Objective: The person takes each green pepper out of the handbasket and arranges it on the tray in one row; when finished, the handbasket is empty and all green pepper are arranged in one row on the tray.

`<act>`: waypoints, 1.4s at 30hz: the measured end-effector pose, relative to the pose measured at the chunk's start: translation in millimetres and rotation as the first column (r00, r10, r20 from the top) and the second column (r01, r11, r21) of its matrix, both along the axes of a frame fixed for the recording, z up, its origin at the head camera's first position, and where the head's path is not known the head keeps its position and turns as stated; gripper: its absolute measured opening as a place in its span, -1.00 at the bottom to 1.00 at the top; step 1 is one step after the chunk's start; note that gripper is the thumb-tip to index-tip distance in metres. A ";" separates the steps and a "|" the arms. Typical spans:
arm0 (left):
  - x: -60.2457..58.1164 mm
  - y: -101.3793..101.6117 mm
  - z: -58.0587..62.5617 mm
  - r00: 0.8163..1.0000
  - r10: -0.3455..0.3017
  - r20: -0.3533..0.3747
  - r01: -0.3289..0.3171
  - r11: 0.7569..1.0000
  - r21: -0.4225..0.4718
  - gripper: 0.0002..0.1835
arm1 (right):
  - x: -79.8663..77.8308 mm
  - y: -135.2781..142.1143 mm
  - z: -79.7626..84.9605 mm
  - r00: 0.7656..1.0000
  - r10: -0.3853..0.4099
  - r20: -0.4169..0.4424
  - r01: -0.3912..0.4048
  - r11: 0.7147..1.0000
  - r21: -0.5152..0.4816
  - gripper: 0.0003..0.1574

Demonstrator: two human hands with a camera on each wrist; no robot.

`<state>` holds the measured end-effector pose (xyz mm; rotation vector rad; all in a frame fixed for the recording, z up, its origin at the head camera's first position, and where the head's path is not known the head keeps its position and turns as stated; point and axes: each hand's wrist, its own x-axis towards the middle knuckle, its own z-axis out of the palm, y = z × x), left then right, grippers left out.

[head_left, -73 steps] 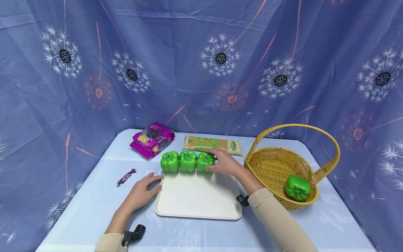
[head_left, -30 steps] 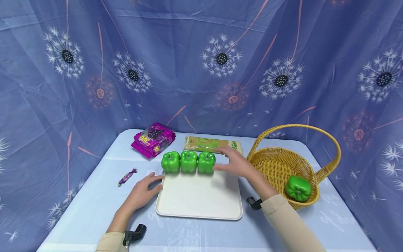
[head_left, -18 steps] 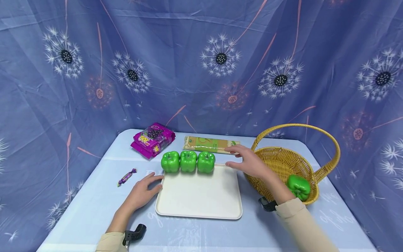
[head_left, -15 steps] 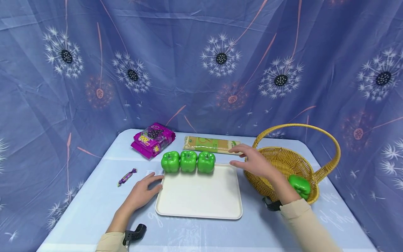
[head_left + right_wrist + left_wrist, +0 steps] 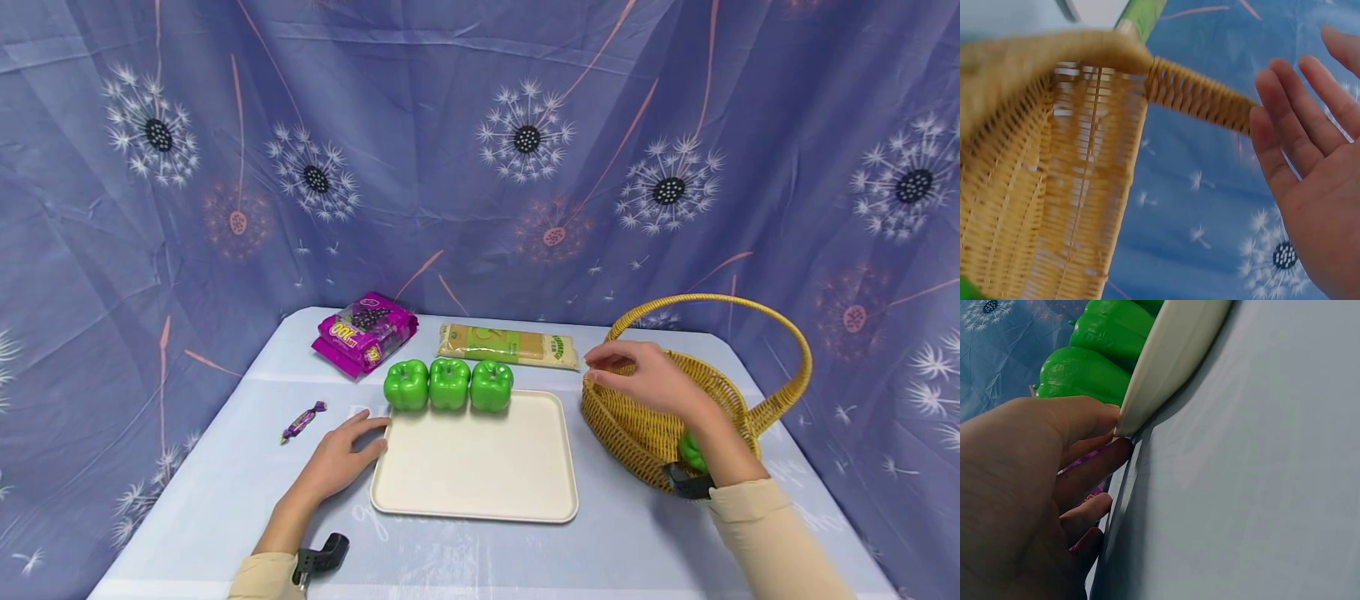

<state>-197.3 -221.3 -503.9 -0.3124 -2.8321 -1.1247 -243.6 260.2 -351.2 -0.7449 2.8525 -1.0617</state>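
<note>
My left hand (image 5: 341, 458) rests at the left edge of a white tray (image 5: 474, 462), its relaxed fingertips touching the rim, seen close up in the left wrist view. Along the tray's far edge stand three green bell peppers side by side, the left pepper (image 5: 406, 387), middle pepper (image 5: 449, 385) and right pepper (image 5: 491, 387). Over the left side of a yellow wicker basket (image 5: 618, 429) is my right hand (image 5: 656, 382), holding nothing. The right wrist view shows its loosely extended fingers beside the basket's handle (image 5: 1204, 97). Inside the basket lies another pepper (image 5: 691, 452), partly hidden by my right forearm.
Behind the peppers lies a long tan and green packet (image 5: 506, 346). A purple bag (image 5: 363, 333) sits at the back left, and a small purple wrapped candy (image 5: 303, 422) lies left of the tray. A blue dandelion-print cloth (image 5: 420, 167) hangs behind.
My right hand has let go of the right pepper and moved right, away from the tray to over the basket. The left hand stays at the tray edge.
</note>
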 end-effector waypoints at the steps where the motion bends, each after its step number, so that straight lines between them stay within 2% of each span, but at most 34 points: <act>1: 0.0 -0.1 -0.3 1.000 0.001 0.001 -0.001 1.000 -0.001 -0.60 | -0.5 3.5 -0.1 1.000 -0.004 -0.007 0.004 1.000 -0.004 -0.68; 8: 0.2 0.0 -0.1 1.000 -0.002 0.002 0.002 1.000 0.003 -0.60 | -1.4 26.8 -1.7 0.999 -0.011 -0.042 0.013 1.000 0.024 -0.50; 20: 0.6 -1.2 -2.3 1.000 -0.007 0.000 0.007 1.000 -0.002 -0.59 | 0.3 63.5 -9.8 0.994 -0.105 -0.021 0.106 0.993 0.060 -0.54; 31: -0.5 0.0 1.4 1.000 0.000 0.002 0.000 1.000 -0.008 -0.59 | 9.3 99.4 -10.0 0.992 -0.127 -0.014 0.127 0.986 0.111 -0.48; 42: 0.5 0.2 1.4 1.000 -0.007 -0.002 0.007 1.000 -0.003 -0.59 | 21.6 118.9 -17.2 0.991 -0.125 -0.038 0.129 0.982 0.137 -0.45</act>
